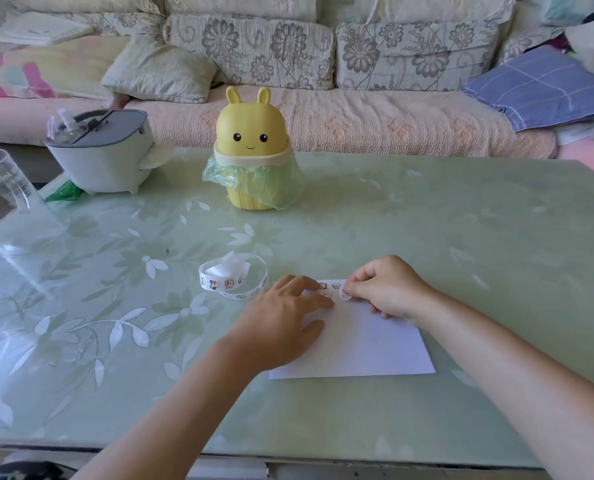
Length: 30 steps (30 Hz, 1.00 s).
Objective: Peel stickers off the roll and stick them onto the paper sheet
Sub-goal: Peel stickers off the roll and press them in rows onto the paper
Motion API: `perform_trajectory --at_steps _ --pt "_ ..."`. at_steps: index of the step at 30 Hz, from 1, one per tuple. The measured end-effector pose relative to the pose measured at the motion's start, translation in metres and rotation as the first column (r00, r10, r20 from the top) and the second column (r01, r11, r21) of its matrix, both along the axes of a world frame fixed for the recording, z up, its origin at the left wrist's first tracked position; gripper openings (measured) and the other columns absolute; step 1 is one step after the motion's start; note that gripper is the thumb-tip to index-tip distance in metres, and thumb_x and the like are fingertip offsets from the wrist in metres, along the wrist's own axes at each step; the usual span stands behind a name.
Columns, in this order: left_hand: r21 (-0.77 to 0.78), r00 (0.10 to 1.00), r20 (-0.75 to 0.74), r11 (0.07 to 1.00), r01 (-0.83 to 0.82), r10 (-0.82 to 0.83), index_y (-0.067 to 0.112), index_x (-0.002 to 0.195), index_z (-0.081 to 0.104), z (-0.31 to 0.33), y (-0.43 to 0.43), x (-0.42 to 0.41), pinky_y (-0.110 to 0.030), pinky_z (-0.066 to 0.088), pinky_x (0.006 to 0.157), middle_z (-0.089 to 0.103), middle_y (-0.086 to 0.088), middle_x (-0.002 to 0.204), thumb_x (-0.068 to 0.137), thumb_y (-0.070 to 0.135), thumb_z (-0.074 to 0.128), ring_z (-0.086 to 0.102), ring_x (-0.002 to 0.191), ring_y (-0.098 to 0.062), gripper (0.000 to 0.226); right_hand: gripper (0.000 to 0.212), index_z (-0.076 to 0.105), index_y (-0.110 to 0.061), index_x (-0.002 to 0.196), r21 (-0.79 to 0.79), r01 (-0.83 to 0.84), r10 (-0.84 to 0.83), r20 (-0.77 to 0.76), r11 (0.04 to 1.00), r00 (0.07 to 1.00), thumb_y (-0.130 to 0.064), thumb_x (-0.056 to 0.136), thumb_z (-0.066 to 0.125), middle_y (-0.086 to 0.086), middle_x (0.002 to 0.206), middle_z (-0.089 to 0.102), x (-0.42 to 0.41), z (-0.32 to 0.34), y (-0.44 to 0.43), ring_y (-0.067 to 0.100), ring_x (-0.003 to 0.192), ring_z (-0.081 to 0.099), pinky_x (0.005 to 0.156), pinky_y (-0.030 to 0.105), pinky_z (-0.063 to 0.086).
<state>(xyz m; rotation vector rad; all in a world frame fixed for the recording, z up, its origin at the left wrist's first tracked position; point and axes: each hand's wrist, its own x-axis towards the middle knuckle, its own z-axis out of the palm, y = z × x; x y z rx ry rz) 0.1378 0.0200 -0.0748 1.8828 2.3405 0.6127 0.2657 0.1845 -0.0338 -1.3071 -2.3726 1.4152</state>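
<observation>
A white paper sheet (364, 344) lies on the green table, with a few small cartoon stickers (326, 289) along its far edge. My left hand (281, 317) rests flat, palm down, on the sheet's left part, fingers spread. My right hand (385, 289) pinches a round sticker (345, 293) between thumb and forefinger, held at the sheet's far edge next to the stuck ones. The sticker roll (233, 278), a loose white strip with printed figures, lies on the table just left of my left hand.
A yellow rabbit-shaped bin (252, 147) with a green bag stands at the table's far middle. A grey container (101, 154) and a clear cup (1, 181) sit far left. A sofa with cushions (288, 57) runs behind the table.
</observation>
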Motion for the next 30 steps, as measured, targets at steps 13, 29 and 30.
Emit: perform_trajectory --at_steps 13,29,30 --pt "-0.020 0.999 -0.030 1.000 0.013 -0.013 0.042 0.124 0.059 -0.001 0.000 -0.001 -0.030 0.043 0.092 0.049 0.011 0.132 0.088 0.042 0.052 0.045 0.122 -0.013 0.036 0.013 0.075 -0.022 0.068 0.190 -0.054 0.043 0.060 0.980 0.997 -0.026 0.080 0.075 -0.006 0.068 0.073 -0.008 -0.004 -0.004 0.010 0.051 0.055 0.055 0.021 0.044" --pt "-0.036 0.988 -0.154 0.999 -0.041 0.035 0.039 0.129 0.053 0.000 0.002 0.008 -0.030 0.038 0.092 0.050 0.007 0.127 0.085 0.039 0.041 0.047 0.115 -0.018 0.046 0.030 0.069 -0.028 0.089 0.449 -0.171 -0.027 0.402 0.877 0.915 -0.050 0.071 0.078 -0.009 0.091 0.069 -0.024 0.015 -0.007 0.018 0.083 0.065 0.061 0.023 0.044" --pt "-0.033 0.987 -0.157 0.999 -0.043 0.037 0.039 0.129 0.054 0.000 0.002 0.008 -0.030 0.038 0.092 0.050 0.007 0.126 0.084 0.039 0.039 0.048 0.114 -0.018 0.047 0.039 0.069 -0.026 0.090 0.469 -0.180 -0.040 0.421 0.865 0.906 -0.057 0.068 0.078 -0.008 0.089 0.069 -0.022 0.015 -0.005 0.018 0.081 0.065 0.061 0.023 0.045"
